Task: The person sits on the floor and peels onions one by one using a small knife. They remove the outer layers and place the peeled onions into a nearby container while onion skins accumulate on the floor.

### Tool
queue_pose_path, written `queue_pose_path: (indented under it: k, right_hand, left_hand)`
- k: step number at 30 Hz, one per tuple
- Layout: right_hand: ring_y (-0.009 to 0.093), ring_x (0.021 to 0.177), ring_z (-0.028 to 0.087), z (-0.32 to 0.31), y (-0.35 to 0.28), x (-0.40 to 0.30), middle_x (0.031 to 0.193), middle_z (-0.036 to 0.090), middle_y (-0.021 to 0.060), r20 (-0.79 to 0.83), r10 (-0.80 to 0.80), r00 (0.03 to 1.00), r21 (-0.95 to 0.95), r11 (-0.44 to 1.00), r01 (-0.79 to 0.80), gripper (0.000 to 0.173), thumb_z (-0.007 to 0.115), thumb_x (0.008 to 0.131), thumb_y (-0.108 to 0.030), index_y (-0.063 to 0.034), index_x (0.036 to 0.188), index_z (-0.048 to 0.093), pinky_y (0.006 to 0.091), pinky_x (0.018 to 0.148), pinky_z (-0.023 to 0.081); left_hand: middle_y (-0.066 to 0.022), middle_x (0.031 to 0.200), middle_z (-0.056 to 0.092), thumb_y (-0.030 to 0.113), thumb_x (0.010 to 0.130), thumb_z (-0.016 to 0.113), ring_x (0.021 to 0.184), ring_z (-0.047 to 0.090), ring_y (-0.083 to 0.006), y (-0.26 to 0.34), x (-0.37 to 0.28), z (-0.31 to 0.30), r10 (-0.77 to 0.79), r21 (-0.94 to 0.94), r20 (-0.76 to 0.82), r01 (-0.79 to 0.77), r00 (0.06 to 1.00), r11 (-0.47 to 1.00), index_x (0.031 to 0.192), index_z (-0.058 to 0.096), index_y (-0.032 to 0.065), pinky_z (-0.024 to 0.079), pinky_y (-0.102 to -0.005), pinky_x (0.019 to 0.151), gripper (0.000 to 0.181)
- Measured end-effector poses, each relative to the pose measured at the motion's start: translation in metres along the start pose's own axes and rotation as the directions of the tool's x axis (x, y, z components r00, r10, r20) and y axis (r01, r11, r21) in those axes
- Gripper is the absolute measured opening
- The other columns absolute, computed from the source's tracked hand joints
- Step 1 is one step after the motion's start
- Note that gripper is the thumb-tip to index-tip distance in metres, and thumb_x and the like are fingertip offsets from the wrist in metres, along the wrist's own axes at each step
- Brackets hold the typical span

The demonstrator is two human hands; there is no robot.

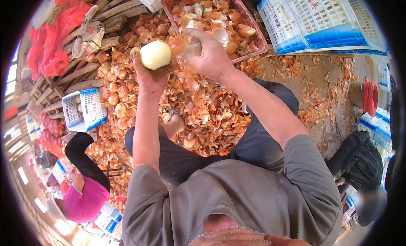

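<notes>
A peeled, pale onion point(155, 55) rests in my left hand point(151, 73), whose fingers and thumb cup it from below and the side. Just to its right is my right hand point(207, 55), fingers curled, with brown onion skin blurred beside its fingertips; whether a knife is in it, I cannot tell. Behind both hands stands a red plastic tray point(265, 49) heaped with onion skins and trimmed ends. Loose onion skins point(206, 113) cover the floor between my legs. Unpeeled onions point(113, 99) lie in a pile left of my left forearm.
White and blue plastic crates point(333, 36) stand at the upper right. A smaller crate point(85, 109) sits at the left, near wooden poles point(122, 13) and red mesh bags point(50, 52). A co-worker in a pink top point(85, 198) is at lower left; another person point(358, 163) is at right.
</notes>
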State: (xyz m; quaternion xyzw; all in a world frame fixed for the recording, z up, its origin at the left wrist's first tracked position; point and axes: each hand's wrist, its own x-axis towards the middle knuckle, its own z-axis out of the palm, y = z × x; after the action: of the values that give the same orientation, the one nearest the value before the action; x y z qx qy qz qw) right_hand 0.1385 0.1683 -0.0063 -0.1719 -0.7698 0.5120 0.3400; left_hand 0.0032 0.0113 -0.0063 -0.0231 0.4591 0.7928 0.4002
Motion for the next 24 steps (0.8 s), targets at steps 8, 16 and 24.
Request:
queue_pose_path:
  k: [8,16,24]
  right_hand:
    - [0.031,0.074,0.070,-0.013,-0.007,0.000,0.082,0.071,0.0223,0.338,0.256,0.906,0.000,0.962,-0.272,0.028,0.081,0.081,-0.018,0.0055,0.093,0.071,0.0412,0.074,0.054]
    - [0.033,0.065,0.066,-0.013,0.001,-0.002,0.070,0.066,0.0231,0.218,0.273,0.937,-0.034,0.962,-0.272,0.019,0.075,0.080,-0.012,0.0053,0.086,0.070,0.0421,0.068,0.053]
    - [0.008,0.062,0.056,-0.021,-0.004,0.007,0.068,0.059,-0.0010,0.245,0.389,0.888,0.108,0.899,-0.424,0.017,0.076,0.086,-0.012,0.0012,0.093,0.068,0.0289,0.057,0.047]
  left_hand:
    - [-0.0095,0.135,0.068,0.068,0.106,0.041,0.120,0.065,-0.0274,-0.009,0.001,0.011,-0.098,0.136,-0.084,0.109,0.992,0.985,0.141,0.059,0.0110,0.056,-0.0469,0.090,0.069]
    - [-0.0149,0.134,0.066,0.052,0.103,0.065,0.122,0.066,-0.0259,-0.025,0.012,-0.010,0.088,0.417,0.106,-0.124,0.991,0.900,0.145,0.052,0.0012,0.058,-0.0459,0.100,0.067]
    - [-0.0126,0.129,0.069,0.045,0.088,0.086,0.111,0.071,-0.0246,-0.020,0.003,-0.010,0.063,0.245,0.152,-0.099,0.986,0.965,0.145,0.053,0.0017,0.063,-0.0393,0.092,0.079]
